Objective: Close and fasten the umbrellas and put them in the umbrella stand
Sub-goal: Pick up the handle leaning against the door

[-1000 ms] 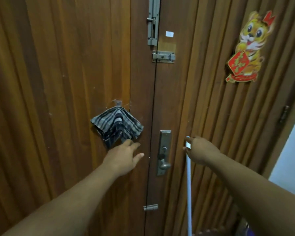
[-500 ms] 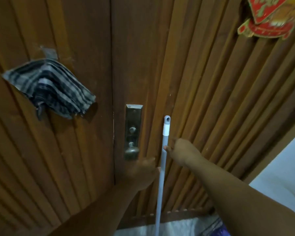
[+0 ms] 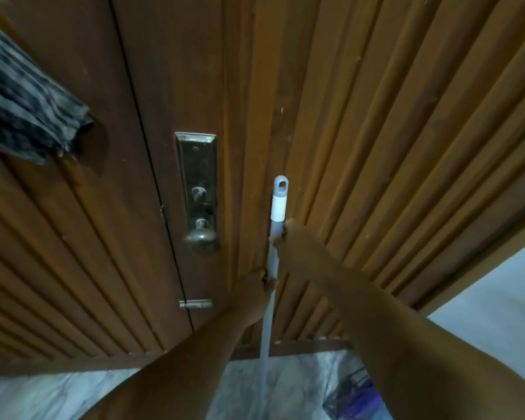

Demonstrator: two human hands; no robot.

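Note:
A long pale grey pole [image 3: 278, 204] with a white band and a hanging loop at its top stands upright against the wooden door [image 3: 376, 147]. My right hand [image 3: 288, 237] grips the pole just under the white band. My left hand [image 3: 255, 289] grips it lower down. The pole's lower end runs down out of view between my arms. At the bottom right edge lies a dark object with blue and purple fabric [image 3: 356, 395], partly hidden by my right arm; I cannot tell what it is.
A brass lock plate with a round knob [image 3: 199, 234] sits left of the pole. A striped grey cloth [image 3: 28, 116] hangs on the left door leaf. A small bolt [image 3: 195, 304] sits low on the door. Pale marble floor [image 3: 73, 389] and a white wall [image 3: 497, 292] show below.
My view has tilted down and moved closer to the door. My left hand has come off the door beside the cloth and now grips the pole below my right hand.

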